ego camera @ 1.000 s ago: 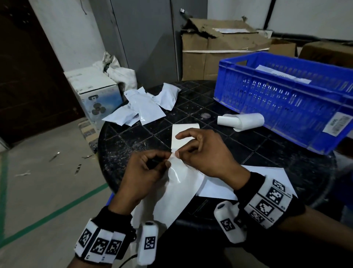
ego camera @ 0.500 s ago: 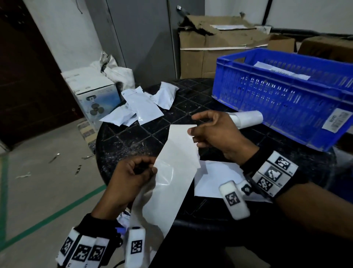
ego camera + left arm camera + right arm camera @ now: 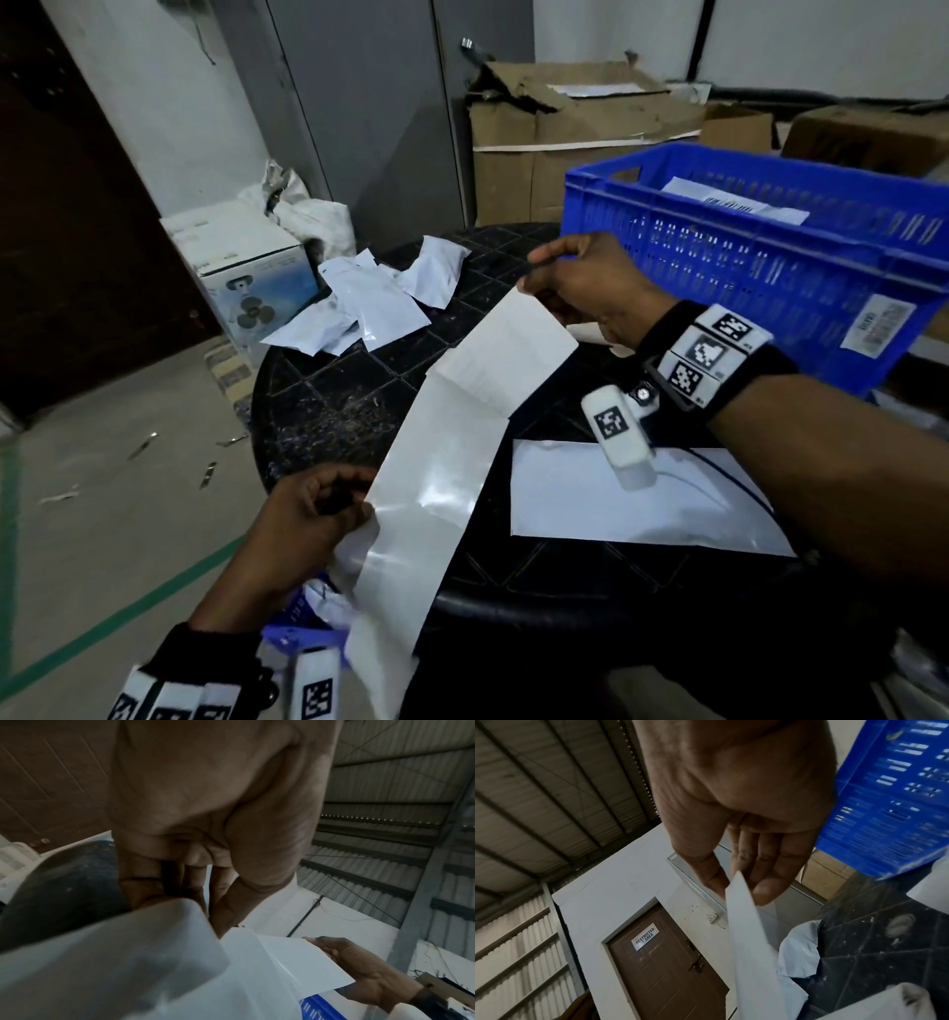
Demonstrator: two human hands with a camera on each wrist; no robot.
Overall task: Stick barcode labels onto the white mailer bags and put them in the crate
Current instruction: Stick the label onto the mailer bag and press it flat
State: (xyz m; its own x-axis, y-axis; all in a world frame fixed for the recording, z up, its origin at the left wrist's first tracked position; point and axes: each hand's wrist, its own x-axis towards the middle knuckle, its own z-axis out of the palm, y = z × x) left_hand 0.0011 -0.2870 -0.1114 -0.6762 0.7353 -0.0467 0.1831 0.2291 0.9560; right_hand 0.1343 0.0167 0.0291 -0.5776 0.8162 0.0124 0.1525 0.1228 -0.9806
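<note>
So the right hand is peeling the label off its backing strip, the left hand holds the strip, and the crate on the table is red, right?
Not quite: the crate is blue, as the head view shows. The rest stands: the right hand pinches the label, and the left hand holds the backing strip.

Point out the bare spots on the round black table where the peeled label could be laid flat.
Bare dark top lies between the pile of small white mailer bags, the shiny backing strip and the left rim. It is crowded by the blue plastic crate and the flat white mailer bag.
</note>
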